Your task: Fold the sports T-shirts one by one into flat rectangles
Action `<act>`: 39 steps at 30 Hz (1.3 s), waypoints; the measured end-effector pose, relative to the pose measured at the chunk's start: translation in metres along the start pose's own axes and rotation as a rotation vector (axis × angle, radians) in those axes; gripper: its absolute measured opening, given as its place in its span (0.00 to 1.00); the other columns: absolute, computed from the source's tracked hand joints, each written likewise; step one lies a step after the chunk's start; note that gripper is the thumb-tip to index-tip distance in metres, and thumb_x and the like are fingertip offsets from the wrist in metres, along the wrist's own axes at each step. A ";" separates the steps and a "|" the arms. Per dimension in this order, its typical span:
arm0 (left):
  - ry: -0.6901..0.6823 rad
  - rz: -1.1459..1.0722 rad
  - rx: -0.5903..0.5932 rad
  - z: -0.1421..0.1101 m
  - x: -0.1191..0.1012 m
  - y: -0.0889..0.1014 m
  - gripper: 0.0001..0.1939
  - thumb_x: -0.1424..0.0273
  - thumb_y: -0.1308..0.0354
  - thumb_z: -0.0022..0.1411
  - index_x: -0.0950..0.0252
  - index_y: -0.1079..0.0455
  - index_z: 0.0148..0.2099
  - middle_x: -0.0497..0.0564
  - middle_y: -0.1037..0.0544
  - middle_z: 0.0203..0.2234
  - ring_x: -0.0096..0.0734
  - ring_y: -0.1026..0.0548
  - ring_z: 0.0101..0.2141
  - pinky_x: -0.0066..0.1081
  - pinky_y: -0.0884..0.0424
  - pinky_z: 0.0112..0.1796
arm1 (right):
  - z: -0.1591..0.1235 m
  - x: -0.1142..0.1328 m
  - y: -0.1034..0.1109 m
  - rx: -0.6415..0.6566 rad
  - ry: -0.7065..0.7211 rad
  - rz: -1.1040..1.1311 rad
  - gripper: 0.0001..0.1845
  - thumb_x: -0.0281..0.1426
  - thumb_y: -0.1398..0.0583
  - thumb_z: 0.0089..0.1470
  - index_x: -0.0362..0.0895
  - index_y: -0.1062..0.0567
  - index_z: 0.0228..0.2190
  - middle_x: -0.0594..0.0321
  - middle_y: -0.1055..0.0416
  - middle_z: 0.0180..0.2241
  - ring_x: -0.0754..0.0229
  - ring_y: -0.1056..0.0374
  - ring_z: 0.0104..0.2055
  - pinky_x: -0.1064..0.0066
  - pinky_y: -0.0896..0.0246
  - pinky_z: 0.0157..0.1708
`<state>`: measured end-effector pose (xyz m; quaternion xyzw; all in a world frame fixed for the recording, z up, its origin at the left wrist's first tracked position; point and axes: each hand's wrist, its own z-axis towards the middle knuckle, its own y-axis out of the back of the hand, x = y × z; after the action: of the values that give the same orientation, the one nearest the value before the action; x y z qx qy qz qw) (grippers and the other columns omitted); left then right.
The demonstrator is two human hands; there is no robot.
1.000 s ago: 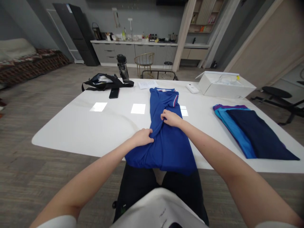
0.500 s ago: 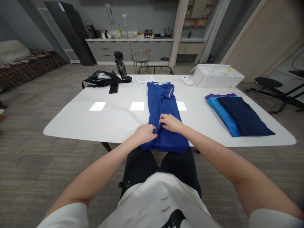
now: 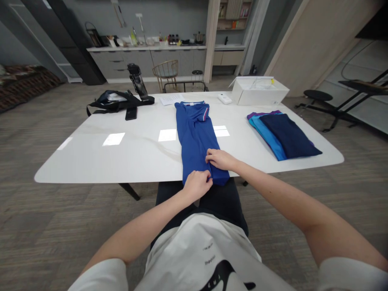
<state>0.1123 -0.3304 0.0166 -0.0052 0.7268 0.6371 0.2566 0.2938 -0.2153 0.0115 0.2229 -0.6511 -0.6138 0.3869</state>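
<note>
A blue T-shirt lies lengthwise in front of me, its sides folded inward into a long strip. Its collar points away, and one sleeve with a red and white striped cuff lies on top. Near the table's front edge, my left hand has its fingers closed on the shirt's lower part. My right hand, a little farther up and to the right, pinches the cloth by the middle fold line. The fingertips of both hands are partly hidden.
Folded shirts, dark navy, light blue and purple, are stacked at right. Behind stand an open white box and a small white device. At back left are a black bag, a bottle and a phone.
My left hand has moved down and toward the shirt's near edge. My right hand has shifted slightly right, still at the fold. The view has turned a little to the right.
</note>
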 end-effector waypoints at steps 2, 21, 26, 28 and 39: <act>-0.058 -0.034 0.037 0.000 -0.003 0.000 0.11 0.62 0.45 0.69 0.57 0.24 0.48 0.50 0.17 0.38 0.39 0.19 0.40 0.33 0.28 0.42 | -0.005 -0.005 0.002 0.008 -0.027 0.062 0.14 0.22 0.44 0.60 0.46 0.19 0.37 0.59 0.29 0.45 0.58 0.30 0.43 0.69 0.39 0.43; -0.605 0.076 0.031 0.002 0.134 0.031 0.19 0.75 0.54 0.73 0.61 0.24 0.55 0.56 0.23 0.52 0.37 0.25 0.51 0.36 0.29 0.54 | -0.026 0.009 -0.016 0.063 -0.019 0.272 0.12 0.34 0.41 0.66 0.50 0.21 0.48 0.61 0.23 0.40 0.58 0.27 0.39 0.69 0.38 0.43; -0.569 0.028 0.022 -0.015 0.155 0.030 0.20 0.73 0.54 0.74 0.58 0.27 0.59 0.54 0.24 0.57 0.37 0.26 0.56 0.39 0.31 0.58 | -0.030 0.012 -0.017 0.062 -0.034 0.240 0.25 0.43 0.40 0.65 0.51 0.29 0.60 0.61 0.22 0.40 0.57 0.27 0.38 0.66 0.40 0.43; -0.554 0.014 0.027 -0.017 0.161 0.032 0.20 0.72 0.52 0.74 0.56 0.28 0.61 0.53 0.25 0.59 0.36 0.26 0.57 0.39 0.31 0.59 | -0.030 0.011 -0.017 0.061 -0.060 0.246 0.28 0.47 0.40 0.64 0.50 0.30 0.61 0.60 0.22 0.41 0.55 0.26 0.39 0.66 0.39 0.42; -0.467 0.094 0.021 -0.027 0.164 0.043 0.19 0.77 0.50 0.68 0.60 0.24 0.55 0.54 0.25 0.60 0.36 0.25 0.57 0.47 0.36 0.63 | -0.022 0.028 -0.021 0.078 -0.175 -0.013 0.39 0.57 0.45 0.63 0.55 0.40 0.68 0.53 0.23 0.49 0.49 0.24 0.42 0.63 0.38 0.44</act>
<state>-0.0545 -0.2954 -0.0048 0.1788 0.6539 0.6245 0.3878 0.2900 -0.2531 -0.0038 0.1875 -0.7043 -0.6076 0.3156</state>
